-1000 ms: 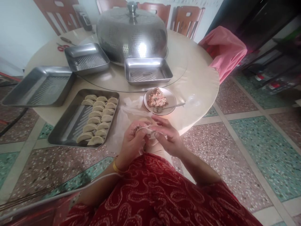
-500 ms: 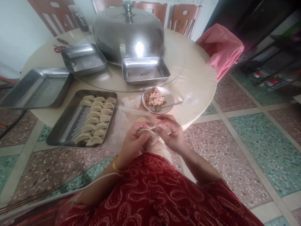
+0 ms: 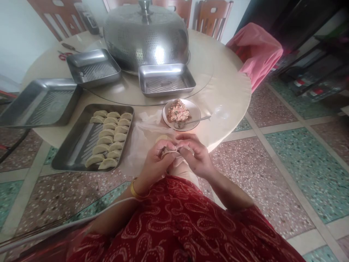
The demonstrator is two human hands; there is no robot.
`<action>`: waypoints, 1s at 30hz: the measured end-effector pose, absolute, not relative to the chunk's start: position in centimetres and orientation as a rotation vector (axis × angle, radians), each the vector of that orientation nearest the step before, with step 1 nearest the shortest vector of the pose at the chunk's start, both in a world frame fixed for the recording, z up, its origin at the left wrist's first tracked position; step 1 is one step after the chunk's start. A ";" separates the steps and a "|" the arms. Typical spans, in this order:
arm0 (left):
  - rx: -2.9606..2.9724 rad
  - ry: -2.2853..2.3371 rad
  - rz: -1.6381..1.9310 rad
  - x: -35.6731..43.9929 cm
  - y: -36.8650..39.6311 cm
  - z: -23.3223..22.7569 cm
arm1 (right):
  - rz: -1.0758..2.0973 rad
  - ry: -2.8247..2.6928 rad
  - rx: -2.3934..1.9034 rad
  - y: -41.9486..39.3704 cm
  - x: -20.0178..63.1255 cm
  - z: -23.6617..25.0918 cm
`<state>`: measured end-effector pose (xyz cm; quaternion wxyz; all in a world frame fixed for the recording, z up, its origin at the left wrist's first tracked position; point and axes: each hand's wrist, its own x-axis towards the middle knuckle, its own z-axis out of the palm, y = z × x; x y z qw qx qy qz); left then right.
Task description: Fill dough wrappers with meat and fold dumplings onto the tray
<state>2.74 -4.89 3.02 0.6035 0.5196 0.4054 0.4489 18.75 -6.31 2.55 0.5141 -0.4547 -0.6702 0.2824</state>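
Note:
Between my two hands is a dumpling [image 3: 170, 154], its pale dough mostly hidden by fingers. My left hand [image 3: 158, 158] grips its left side, thumb in front and fingers behind. At its right end, my right hand [image 3: 195, 154] pinches the dough with thumb and fingertips. Just beyond the hands stands a plate [image 3: 194, 106] of minced filling [image 3: 178, 111], a spoon [image 3: 195, 120] resting in it. To the left, a metal tray [image 3: 73, 145] holds rows of folded dumplings [image 3: 105, 139]. Part of a round wrapper [image 3: 163, 138] shows behind my fingers on a crumpled plastic sheet [image 3: 141, 136].
More metal trays stand on the table: one at the far left [image 3: 40, 102], one behind it [image 3: 94, 67], one in the middle [image 3: 167, 80]. A large perforated steel dome [image 3: 147, 36] rises at the back. Red-handled scissors [image 3: 64, 56] lie at left; a pink cloth [image 3: 257, 51] drapes a chair.
My hands have drawn closer together, and my right fingers now pinch nearer the left hand. Less dough shows between them. The whole view has shifted slightly.

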 end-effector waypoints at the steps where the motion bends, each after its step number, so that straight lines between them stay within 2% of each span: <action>1: 1.189 0.947 1.039 2.8 -4.9 3.1 | 0.661 -1.625 -1.078 -6.3 18.8 2.5; 11: 1.211 0.970 1.074 2.7 -4.8 2.5 | 0.361 -1.652 -1.029 -7.0 19.7 2.0; 17: 1.170 0.958 1.051 2.7 -4.6 2.2 | 0.525 -1.542 -1.126 -7.6 20.3 1.2; 30: 1.235 0.951 0.962 2.5 -4.1 1.4 | 0.515 -1.616 -1.181 -7.1 20.2 1.0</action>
